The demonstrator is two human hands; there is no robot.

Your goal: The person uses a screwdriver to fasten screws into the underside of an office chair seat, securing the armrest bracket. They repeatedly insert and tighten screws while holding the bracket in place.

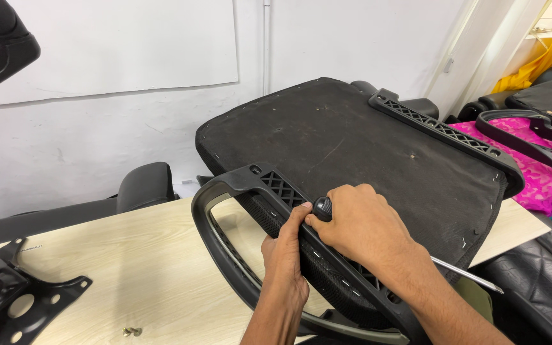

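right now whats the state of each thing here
seat: upside down on the table
near armrest: against the seat, left hand gripping it
screwdriver: in right hand, shaft pointing right
far armrest: lying on the seat
metal bracket: flat on table

Bare table lies open left of the armrest, bounded by the metal bracket and small screw, while the upturned seat blocks the right
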